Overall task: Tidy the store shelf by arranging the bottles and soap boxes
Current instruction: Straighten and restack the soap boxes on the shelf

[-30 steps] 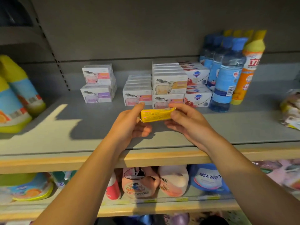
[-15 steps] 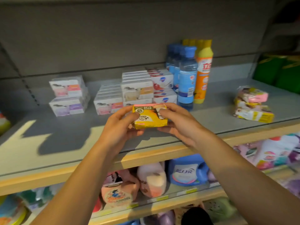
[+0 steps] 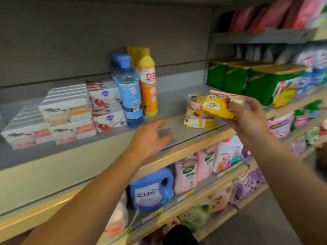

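On the neighbouring bay to the right I note a row of green boxes with tan lids [image 3: 235,77] and, on the tier above them, red and pink soft packs [image 3: 276,14], blurred. The tier below the grey shelf carries a blue detergent jug [image 3: 152,190], pink refill pouches [image 3: 188,174] beside it, and a white bottle with a pink cap [image 3: 228,152] further right.

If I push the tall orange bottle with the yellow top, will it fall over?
Probably, if pushed up high: the orange bottle stands upright, tall and narrow, on the smooth shelf. A low push would likelier slide it. The blue bottle stands close on one side and might stop it tipping that way.
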The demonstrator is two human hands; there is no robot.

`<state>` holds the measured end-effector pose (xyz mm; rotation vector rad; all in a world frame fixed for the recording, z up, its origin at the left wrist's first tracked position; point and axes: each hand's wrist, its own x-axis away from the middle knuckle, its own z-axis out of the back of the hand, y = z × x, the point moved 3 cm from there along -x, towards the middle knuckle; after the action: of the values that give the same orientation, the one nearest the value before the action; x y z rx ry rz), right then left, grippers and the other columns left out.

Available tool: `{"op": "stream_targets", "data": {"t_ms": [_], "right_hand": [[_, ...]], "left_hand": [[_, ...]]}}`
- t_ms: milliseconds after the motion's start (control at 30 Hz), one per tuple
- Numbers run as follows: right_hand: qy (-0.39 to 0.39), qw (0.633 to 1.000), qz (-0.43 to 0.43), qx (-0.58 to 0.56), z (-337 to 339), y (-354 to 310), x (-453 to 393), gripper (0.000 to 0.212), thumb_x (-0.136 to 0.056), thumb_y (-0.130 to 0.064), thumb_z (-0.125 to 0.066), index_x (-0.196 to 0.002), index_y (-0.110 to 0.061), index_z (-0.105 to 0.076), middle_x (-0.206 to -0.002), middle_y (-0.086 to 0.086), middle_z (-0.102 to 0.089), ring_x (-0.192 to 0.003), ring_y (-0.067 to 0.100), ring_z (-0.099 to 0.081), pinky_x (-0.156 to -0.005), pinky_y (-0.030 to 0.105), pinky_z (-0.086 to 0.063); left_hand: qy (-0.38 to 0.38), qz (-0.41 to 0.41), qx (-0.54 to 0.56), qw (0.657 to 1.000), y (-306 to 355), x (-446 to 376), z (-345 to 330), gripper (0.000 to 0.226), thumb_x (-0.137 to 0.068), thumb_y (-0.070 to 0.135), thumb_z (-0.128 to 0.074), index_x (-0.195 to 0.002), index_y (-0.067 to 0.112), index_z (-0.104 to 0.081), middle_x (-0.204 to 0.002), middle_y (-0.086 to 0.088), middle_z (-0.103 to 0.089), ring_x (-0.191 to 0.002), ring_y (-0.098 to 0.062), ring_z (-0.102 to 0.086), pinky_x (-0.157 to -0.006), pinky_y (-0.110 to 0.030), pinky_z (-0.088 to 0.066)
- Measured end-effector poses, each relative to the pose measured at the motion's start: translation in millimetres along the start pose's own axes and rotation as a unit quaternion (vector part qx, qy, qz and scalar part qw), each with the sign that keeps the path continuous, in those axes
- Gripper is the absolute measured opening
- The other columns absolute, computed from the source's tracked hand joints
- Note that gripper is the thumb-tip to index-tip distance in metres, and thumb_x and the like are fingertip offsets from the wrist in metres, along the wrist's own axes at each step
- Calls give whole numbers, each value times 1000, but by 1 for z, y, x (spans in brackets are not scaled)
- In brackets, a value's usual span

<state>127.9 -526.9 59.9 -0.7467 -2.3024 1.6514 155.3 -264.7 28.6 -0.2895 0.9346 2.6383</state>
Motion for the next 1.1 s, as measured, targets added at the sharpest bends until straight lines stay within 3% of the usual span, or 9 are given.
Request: {"op": "stream_targets", "data": {"t_ms": [67,167,267,333,400,567,833,967,1100], "right_hand": [[58,998,7,4,21,-1,-26,27,-88,-3,-61,-104,-20,-49,-107,12,-62,-81,18,-65,-63,33,-57],[115,993,-7,5,39,11,-60,37,-87,-4,-64,-115,-18,-44,-111,8,-56,-87,17,-64,-55,27,-57],[98,987,-37,118,43,33,-85,52,-83,-14,-72,-129,-13,-46,-120,9,-57,-111,27,-61,-87,39,-57],[71,957,-15,282,44,41,-90,62,-83,-22,-73,-138,-13,-45,-125,10,-60,-116,30,-58,-99,37,-48],[54,903,41,424,44,42,-87,55,-86,-28,-68,-136,-15,-50,-118,11,-66,-111,32,-60,-91,34,-48],[24,813,60,579,41,48,-83,47,-92,-43,-55,-133,-20,-55,-131,16,-56,-123,39,-48,-97,38,-40],[-28,851,165,498,5,34,-26,51,-91,-33,-60,-135,-9,-53,-132,16,-54,-123,33,-47,-99,35,-37],[-117,867,212,435,-48,34,19,50,-90,-32,-62,-136,-14,-53,-136,7,-54,-124,23,-48,-100,28,-35],[-226,875,215,370,-119,50,68,45,-90,-34,-63,-132,-21,-55,-130,-2,-56,-121,13,-52,-104,29,-39]], "left_hand": [[-33,-54,-139,988,2,-2,-12,59,-85,55,-61,-134,23,-56,-137,-1,-58,-125,-23,-52,-105,-36,-41],[-68,-58,-189,978,-1,-2,-24,69,-78,67,-40,-128,24,-61,-135,1,-59,-124,-25,-51,-104,-38,-40],[-53,-64,-178,981,-7,-2,-27,82,-74,74,-29,-132,25,-60,-138,4,-57,-124,-24,-51,-106,-37,-38],[-55,-65,-182,980,-10,-2,-27,86,-72,75,-23,-133,26,-59,-139,4,-56,-125,-23,-51,-108,-37,-37],[-57,-63,-189,978,-10,-3,-28,86,-72,75,-23,-133,26,-59,-139,4,-56,-125,-23,-51,-108,-37,-37],[-42,-61,-174,982,-6,0,-25,83,-72,74,-26,-130,25,-61,-134,3,-60,-121,-25,-53,-105,-41,-41],[-38,-48,-110,992,-2,8,-10,48,-88,49,-61,-127,22,-64,-131,2,-63,-120,-21,-56,-103,-32,-42],[14,1,-27,1000,-21,27,22,37,-89,40,-64,-123,28,-65,-121,5,-67,-108,-13,-60,-89,-24,-42],[94,75,59,991,-60,64,77,31,-89,29,-65,-120,25,-66,-111,6,-68,-99,-9,-64,-94,-28,-49]]}}
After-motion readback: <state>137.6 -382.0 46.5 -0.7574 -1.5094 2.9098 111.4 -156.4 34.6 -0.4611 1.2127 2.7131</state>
